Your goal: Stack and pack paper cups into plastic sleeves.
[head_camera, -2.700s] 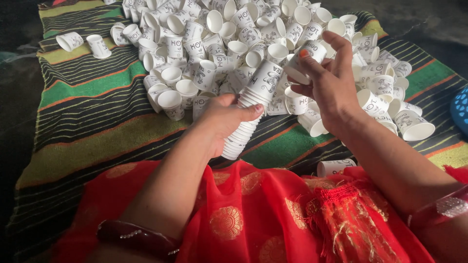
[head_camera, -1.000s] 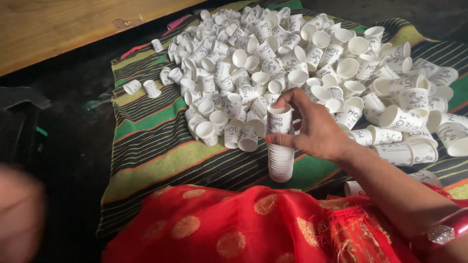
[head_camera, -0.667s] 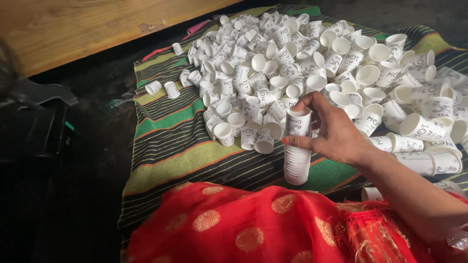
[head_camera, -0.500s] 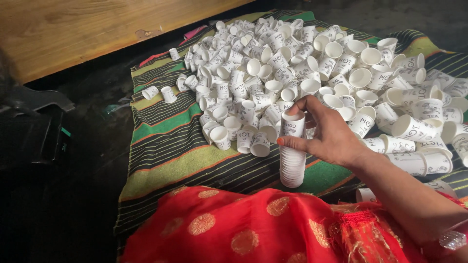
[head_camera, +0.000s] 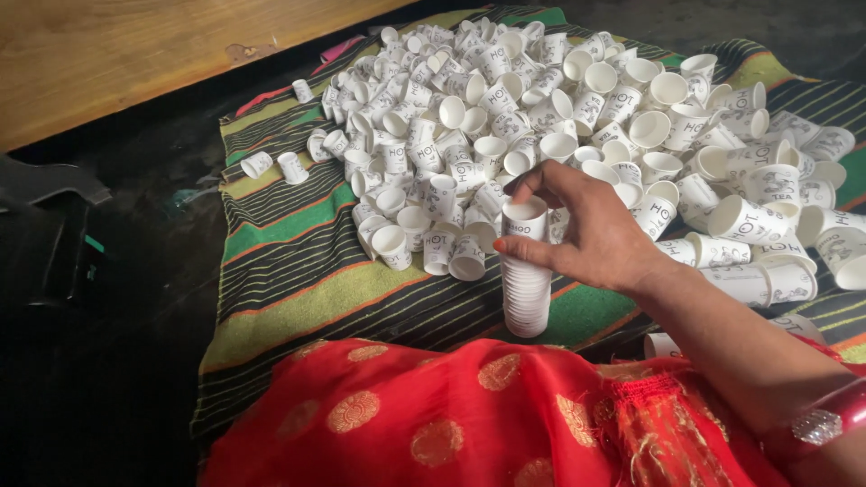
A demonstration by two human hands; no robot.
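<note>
Nearest us lies red patterned cloth [head_camera: 487, 424]. Just beyond, our right hand [head_camera: 600, 236] pinches the upper end of a stack of white paper cups [head_camera: 526, 271], standing upright, mouths upward, on the striped mat [head_camera: 298, 271]. Behind it spreads the loose cup pile [head_camera: 586, 117].

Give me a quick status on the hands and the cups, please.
Right hand gripping top of nested stack of white paper cups, upright on striped mat. Left hand out of view. Loose cup heap behind.
</note>
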